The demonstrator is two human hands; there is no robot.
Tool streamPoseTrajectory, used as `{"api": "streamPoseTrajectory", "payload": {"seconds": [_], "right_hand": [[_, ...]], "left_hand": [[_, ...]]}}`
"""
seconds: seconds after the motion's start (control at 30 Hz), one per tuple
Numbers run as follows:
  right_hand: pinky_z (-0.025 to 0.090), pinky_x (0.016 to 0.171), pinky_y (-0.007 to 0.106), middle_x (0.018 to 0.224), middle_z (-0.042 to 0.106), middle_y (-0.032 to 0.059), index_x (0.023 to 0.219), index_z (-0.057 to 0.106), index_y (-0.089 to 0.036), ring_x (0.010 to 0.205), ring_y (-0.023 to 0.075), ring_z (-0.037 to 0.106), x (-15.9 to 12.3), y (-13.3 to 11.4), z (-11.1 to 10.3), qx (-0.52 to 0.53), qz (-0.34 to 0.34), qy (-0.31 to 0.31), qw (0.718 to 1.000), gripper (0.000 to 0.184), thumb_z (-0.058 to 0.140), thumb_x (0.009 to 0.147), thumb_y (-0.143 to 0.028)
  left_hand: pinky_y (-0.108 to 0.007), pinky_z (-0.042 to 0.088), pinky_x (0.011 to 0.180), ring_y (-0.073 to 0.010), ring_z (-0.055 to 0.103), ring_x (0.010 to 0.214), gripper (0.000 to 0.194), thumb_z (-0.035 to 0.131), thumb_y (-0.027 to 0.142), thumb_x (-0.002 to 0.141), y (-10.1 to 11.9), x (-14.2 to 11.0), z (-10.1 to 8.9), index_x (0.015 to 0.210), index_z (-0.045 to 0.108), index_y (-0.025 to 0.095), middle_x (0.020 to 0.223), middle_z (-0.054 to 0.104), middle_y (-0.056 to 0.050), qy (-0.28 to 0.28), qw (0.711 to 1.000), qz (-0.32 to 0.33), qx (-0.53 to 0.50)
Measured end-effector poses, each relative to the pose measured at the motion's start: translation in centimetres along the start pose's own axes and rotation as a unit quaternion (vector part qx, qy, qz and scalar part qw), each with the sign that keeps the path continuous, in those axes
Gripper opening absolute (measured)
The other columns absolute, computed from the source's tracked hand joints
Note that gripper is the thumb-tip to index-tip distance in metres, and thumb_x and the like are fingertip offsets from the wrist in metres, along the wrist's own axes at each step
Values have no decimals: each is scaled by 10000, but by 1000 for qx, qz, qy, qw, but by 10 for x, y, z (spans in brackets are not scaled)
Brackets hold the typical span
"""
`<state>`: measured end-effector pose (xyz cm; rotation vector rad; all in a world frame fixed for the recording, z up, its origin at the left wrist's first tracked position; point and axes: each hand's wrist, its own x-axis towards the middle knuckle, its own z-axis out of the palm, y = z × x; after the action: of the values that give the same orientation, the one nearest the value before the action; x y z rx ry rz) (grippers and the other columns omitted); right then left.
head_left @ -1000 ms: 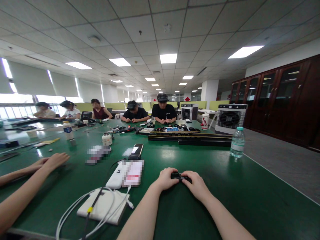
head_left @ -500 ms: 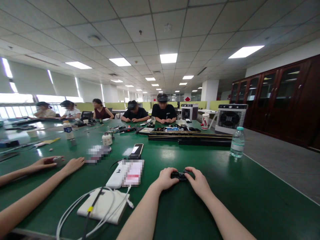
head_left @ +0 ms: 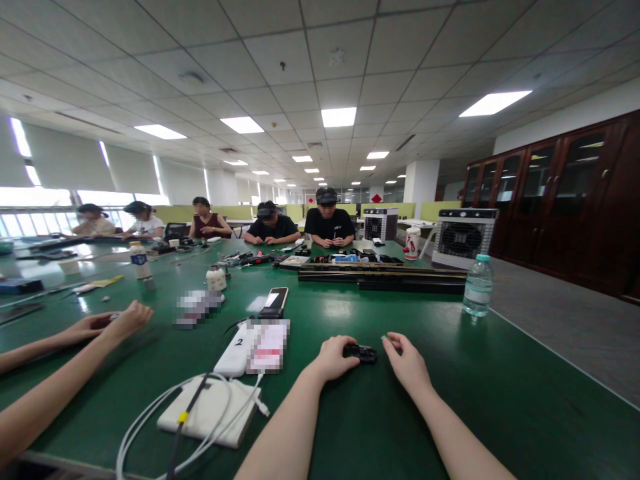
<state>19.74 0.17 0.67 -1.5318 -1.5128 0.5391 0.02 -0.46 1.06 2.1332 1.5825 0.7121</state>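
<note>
Ceiling lights (head_left: 339,117) are shining over the green surface (head_left: 425,427), with dark cabinets (head_left: 543,193) lining the room's right side. A clear bottle (head_left: 479,290) is standing upright near the edge (its fill is hard to tell). The left hand (head_left: 334,357) is grasping a black object (head_left: 367,354); the right hand (head_left: 409,367) is hovering just beside, fingers curling, whether pinching anything being unclear.

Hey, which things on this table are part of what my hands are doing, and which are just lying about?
In hand:
- Small black part, held by your left hand
- Right hand, beside it; anything in its fingertips is too small to tell

Lying about:
- Water bottle
- Phone
- White block marked 2
- White cable
- Long black bars
</note>
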Motion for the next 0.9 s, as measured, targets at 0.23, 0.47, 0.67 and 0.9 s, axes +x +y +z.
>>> {"api": "streamPoseTrajectory", "payload": {"seconds": [0.23,0.47,0.67,0.9], "right_hand": [[475,809,340,938,728,59,967,654,-218,931,239,658,1,1,-1,-33,21,10,999,355,445,795,-448],[486,831,387,941,731,82,947,645,-206,936,264,666,1,5,0,5,3,-3,1000,369,487,769,-488],[486,875,400,983,713,99,983,641,-195,973,263,649,-1,4,4,27,-66,-25,997,368,532,738,-447],[457,940,408,1036,690,84,1024,668,-219,1013,240,612,-6,-6,5,6,-177,-30,984,327,507,786,-376]], "left_hand": [[-359,405,1003,-253,550,1121,463,642,365,733,-2,0,-1,1174,605,227,1188,632,-55,-8,1000,-8,1],[-361,395,1023,-253,545,1138,441,635,325,749,0,-1,-1,1177,600,229,1200,627,-47,2,1000,-10,-8],[-345,412,1010,-248,553,1133,471,657,284,729,0,0,0,1189,593,205,1196,630,-61,5,1000,-1,-16],[-359,416,1004,-257,567,1110,481,676,282,708,-2,1,2,1177,599,209,1184,635,-58,10,1000,-6,-18]]}}
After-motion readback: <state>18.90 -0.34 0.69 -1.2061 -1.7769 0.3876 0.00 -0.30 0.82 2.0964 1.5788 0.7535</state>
